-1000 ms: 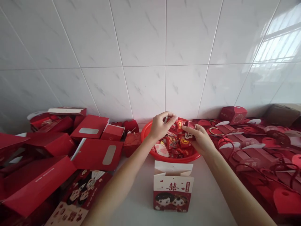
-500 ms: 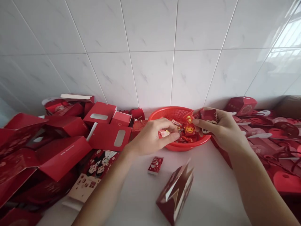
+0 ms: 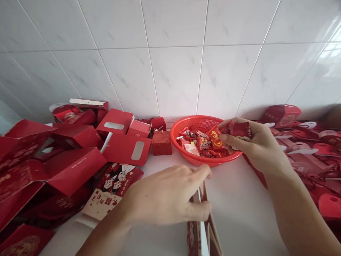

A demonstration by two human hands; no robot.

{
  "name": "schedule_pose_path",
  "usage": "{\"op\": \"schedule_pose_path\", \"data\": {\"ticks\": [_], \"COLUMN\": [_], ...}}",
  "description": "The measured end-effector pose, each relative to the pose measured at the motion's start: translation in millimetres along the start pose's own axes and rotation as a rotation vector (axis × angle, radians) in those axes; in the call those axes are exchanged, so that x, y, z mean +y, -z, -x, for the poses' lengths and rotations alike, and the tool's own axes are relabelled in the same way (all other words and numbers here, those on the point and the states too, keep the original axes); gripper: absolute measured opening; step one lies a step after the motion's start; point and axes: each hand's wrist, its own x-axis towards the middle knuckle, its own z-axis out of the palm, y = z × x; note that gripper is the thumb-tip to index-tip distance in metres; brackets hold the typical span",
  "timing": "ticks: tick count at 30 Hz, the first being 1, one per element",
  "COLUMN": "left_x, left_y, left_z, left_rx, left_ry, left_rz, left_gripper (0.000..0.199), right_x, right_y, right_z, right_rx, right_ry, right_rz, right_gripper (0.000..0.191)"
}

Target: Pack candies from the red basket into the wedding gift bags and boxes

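My right hand [image 3: 252, 145] is closed on wrapped candies [image 3: 239, 131], one of them dark red, at the right side of a red plastic basket [image 3: 206, 163]. Wrapped sweets [image 3: 203, 144] lie inside that basket. In front of it, my left hand [image 3: 170, 193] hovers at the top of a dark red paper gift box [image 3: 194, 236], its thumb and forefinger apart on either side of a corner. Whether the fingers touch the box I cannot tell. The hand covers part of the box.
Red cardboard boxes [image 3: 76, 169] are heaped on the left, beside a patterned red and cream box [image 3: 102, 202]. A small red box [image 3: 161, 143] stands left of the basket. Red gift boxes [image 3: 306, 149] fill the right side. A tiled wall [image 3: 176, 81] rises behind.
My left hand has come back from the basket to the gift box, which now sits at a different angle. The loose candy on the table is hidden. My right hand stays by the basket.
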Motion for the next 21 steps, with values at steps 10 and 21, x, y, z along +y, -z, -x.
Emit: {"op": "schedule_pose_path", "data": {"ticks": [10, 21], "left_x": [-30, -29], "left_y": [14.3, 20.8], "left_z": [-35, -34], "left_rx": [0.007, -0.2], "left_ry": [-0.074, -0.1], "left_rz": [0.083, 0.115], "left_gripper": [0.021, 0.041], "right_x": [-13, -7], "right_y": [5, -12], "right_z": [7, 22], "right_rx": [-0.548, -0.598], "right_ry": [0.169, 0.409], "right_rz": [0.24, 0.495], "right_gripper": [0.01, 0.019]}}
